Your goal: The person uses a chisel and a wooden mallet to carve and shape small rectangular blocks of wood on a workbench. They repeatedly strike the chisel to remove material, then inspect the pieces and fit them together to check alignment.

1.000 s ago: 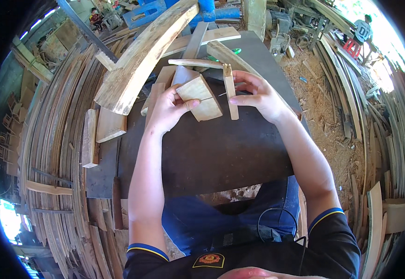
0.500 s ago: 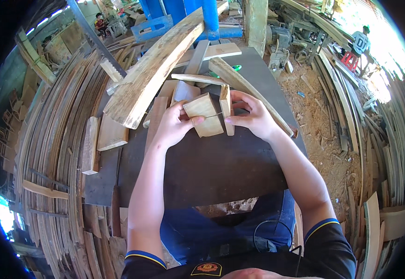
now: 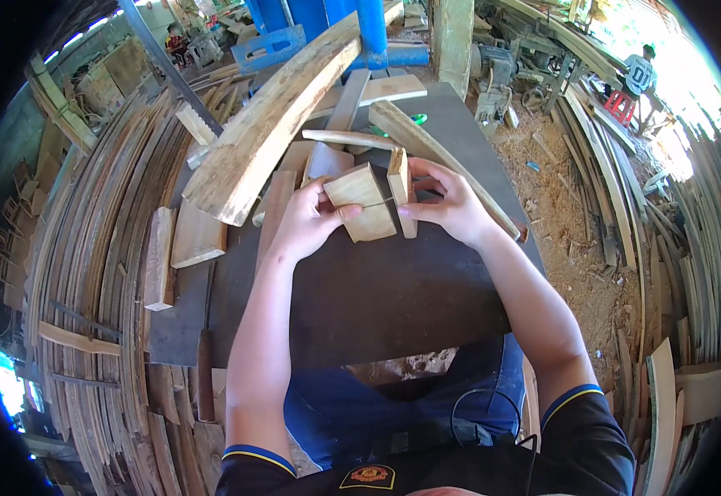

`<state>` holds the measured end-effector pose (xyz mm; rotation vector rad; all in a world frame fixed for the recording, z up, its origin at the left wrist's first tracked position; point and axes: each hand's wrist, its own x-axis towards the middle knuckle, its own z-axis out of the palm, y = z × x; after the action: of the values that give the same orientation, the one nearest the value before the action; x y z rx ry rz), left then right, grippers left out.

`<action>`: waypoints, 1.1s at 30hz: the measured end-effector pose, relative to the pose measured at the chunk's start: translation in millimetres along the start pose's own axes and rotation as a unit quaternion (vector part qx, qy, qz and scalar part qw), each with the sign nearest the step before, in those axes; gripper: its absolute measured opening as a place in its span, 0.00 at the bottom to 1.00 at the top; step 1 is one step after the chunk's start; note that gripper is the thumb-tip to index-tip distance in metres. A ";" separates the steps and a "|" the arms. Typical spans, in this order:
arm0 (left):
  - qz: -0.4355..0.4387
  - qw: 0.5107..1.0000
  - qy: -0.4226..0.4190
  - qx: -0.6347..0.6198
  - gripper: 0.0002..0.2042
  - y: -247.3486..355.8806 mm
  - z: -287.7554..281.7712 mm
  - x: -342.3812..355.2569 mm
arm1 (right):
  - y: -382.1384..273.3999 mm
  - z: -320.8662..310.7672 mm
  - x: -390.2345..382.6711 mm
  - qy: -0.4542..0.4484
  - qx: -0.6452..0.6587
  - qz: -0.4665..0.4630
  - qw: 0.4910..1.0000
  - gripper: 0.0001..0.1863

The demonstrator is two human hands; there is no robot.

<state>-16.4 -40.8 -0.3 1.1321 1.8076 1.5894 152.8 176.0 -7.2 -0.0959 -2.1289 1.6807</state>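
Note:
My left hand (image 3: 304, 221) is closed on a pale, squarish wooden block (image 3: 359, 193), its thumb across the front face and its fingers behind. My right hand (image 3: 453, 207) pinches a narrow piece of wood (image 3: 398, 175) between thumb and fingers. The two pieces are held side by side above the dark tabletop (image 3: 385, 306), with a gap between them. A thin dark line, perhaps a pin, spans that gap near mid-height; I cannot tell what it is. My right fingertips are partly hidden behind the narrow piece.
A long rough plank (image 3: 282, 124) slants across the table's far left, and another plank (image 3: 439, 157) lies beyond my right hand. Short boards (image 3: 199, 236) rest at left beside a long dark-handled tool (image 3: 206, 372). Wood strips (image 3: 100, 223) line the left. A person (image 3: 639, 76) sits far right.
The narrow piece in my right hand has turned slightly, and more of its side face shows. My left hand and the squarish block have hardly moved.

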 end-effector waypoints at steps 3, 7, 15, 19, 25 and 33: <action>0.007 1.000 -0.006 -0.012 0.25 -1.0 4.3 -0.2 | 0.5 1.7 0.6 -0.022 -0.007 0.004 1.000 0.44; 0.015 1.000 0.001 -0.018 0.24 -0.8 1.5 -2.0 | 5.6 7.9 4.7 -0.021 -0.026 -0.034 0.999 0.44; 0.006 0.996 0.001 0.092 0.29 10.8 3.6 -6.3 | 3.3 8.6 -4.2 -0.020 -0.031 -0.026 0.999 0.43; 0.041 0.998 -0.013 0.035 0.33 -9.9 -0.3 -1.5 | -3.2 15.3 -5.2 -0.029 -0.006 0.011 0.999 0.44; 0.078 0.995 0.016 0.066 0.32 -8.4 14.5 -0.2 | -1.5 15.5 -4.1 -0.028 -0.044 -0.006 0.999 0.45; 0.073 0.997 0.020 0.024 0.33 -8.9 24.3 -1.2 | 6.2 15.4 -3.0 -0.015 -0.090 -0.033 0.995 0.45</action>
<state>1.2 -27.8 -14.3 1.2905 1.8339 1.6690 148.6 162.7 -16.7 -0.0528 -2.2764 1.4608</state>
